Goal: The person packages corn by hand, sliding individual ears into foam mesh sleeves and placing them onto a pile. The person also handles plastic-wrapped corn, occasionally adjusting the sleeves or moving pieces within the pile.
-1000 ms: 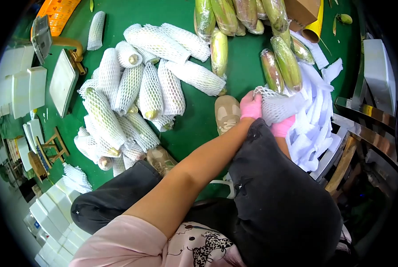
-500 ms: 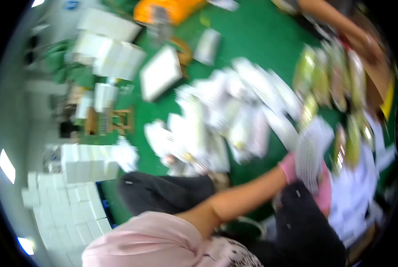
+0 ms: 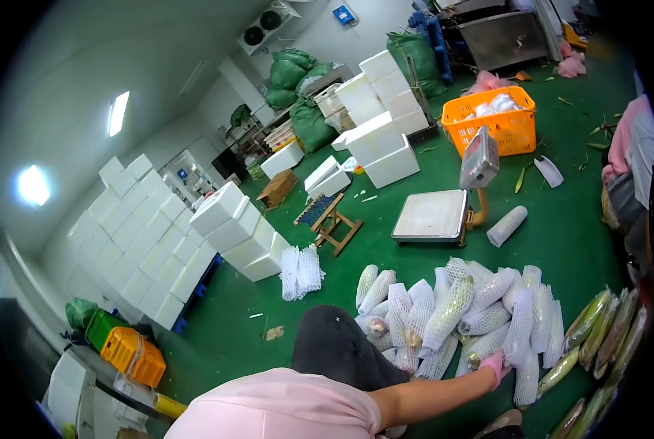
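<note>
My left hand point(image 3: 497, 367), in a pink glove, reaches into the right part of the pile on the green floor. Its fingers are closed, partly hidden, around the lower end of a long vegetable in a white foam net sleeve point(image 3: 518, 329). Around it lies a heap of similar net-sleeved vegetables point(image 3: 448, 314), some showing pale green or brownish ends. Right of the heap are several long green and brown vegetables in clear wrap point(image 3: 611, 333), without foam sleeves. My right hand is outside the view.
Beyond the heap stand a flat scale point(image 3: 431, 214), a lone net-sleeved piece point(image 3: 508, 225) and an orange basket point(image 3: 490, 121). A small wooden stool point(image 3: 332, 223), empty foam sleeves point(image 3: 301, 272) and stacked white foam boxes point(image 3: 239, 230) are to the left. Another person point(image 3: 634, 157) is at the right edge.
My view has swung up and turned toward the room. The sleeved vegetable, earlier between both gloved hands by my knee, is now at the heap with my left hand; my right hand has left the view.
</note>
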The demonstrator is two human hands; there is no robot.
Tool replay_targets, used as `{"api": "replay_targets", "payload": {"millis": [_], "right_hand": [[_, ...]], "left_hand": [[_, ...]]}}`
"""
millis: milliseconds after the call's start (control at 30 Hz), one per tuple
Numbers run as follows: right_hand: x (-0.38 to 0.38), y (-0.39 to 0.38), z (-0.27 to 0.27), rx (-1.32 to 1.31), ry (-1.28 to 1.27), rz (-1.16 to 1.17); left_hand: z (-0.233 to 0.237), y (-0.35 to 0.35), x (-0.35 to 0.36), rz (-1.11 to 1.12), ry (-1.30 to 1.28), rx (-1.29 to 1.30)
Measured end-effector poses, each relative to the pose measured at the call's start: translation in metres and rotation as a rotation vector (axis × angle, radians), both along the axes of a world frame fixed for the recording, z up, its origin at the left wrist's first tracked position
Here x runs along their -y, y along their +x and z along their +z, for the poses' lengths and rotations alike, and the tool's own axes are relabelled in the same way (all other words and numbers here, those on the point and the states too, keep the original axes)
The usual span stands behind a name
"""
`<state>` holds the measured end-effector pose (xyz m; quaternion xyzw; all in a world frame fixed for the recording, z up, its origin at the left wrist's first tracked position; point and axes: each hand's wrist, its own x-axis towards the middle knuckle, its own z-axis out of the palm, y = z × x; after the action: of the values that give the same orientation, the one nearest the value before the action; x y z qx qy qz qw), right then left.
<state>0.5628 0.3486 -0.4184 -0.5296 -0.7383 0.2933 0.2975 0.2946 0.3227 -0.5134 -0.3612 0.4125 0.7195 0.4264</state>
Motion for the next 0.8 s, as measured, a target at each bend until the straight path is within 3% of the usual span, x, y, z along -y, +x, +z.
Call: {"api": "replay_targets", "payload": {"millis": [67, 133, 233, 300, 367, 467, 567, 600, 633, 667, 733, 767, 800], "right_hand": [[-0.012, -0.009, 0.004, -0.124, -0.147, 0.015], [-0.022, -0.013, 0.004, -0.203, -0.240, 0.030], [-0.029, -0.007, 0.008, -0.264, -0.305, 0.025], [-0.032, -0.003, 0.012, -0.293, -0.322, 0.024], [-0.037, 0.001, 0.016, -0.340, -0.335, 0.014], [-0.043, 0.007, 0.017, -0.439, -0.383, -0.006], [-0.046, 0.008, 0.010, -0.613, -0.475, -0.015], [-0.046, 0.007, 0.008, -0.674, -0.513, -0.011], [-0.047, 0.006, 0.009, -0.725, -0.547, -0.004], [-0.049, 0.003, 0.012, -0.775, -0.579, 0.004], [-0.052, -0.005, 0.020, -0.878, -0.653, 0.027], [-0.054, -0.012, 0.025, -0.933, -0.691, 0.036], [-0.057, -0.017, 0.027, -0.985, -0.735, 0.049]], "left_hand": [[-0.010, 0.010, 0.003, -0.084, -0.070, -0.006], [-0.004, 0.024, 0.012, -0.391, -0.004, -0.113], [0.018, 0.056, 0.025, -0.907, 0.149, -0.447], [0.047, 0.085, 0.023, -1.131, 0.264, -0.780], [0.076, 0.111, 0.009, -1.191, 0.388, -1.180], [0.107, 0.144, -0.019, -1.084, 0.578, -1.697], [0.088, 0.163, -0.049, -1.071, 0.691, -2.017], [0.143, 0.143, -0.050, -1.188, 0.718, -1.864], [0.154, 0.133, -0.060, -1.115, 0.773, -1.796], [0.155, 0.125, -0.069, -1.031, 0.817, -1.724], [0.157, 0.125, -0.079, -1.090, 0.729, -1.503], [0.148, 0.126, -0.083, -1.129, 0.707, -1.546], [0.138, 0.127, -0.081, -1.116, 0.688, -1.288]]}}
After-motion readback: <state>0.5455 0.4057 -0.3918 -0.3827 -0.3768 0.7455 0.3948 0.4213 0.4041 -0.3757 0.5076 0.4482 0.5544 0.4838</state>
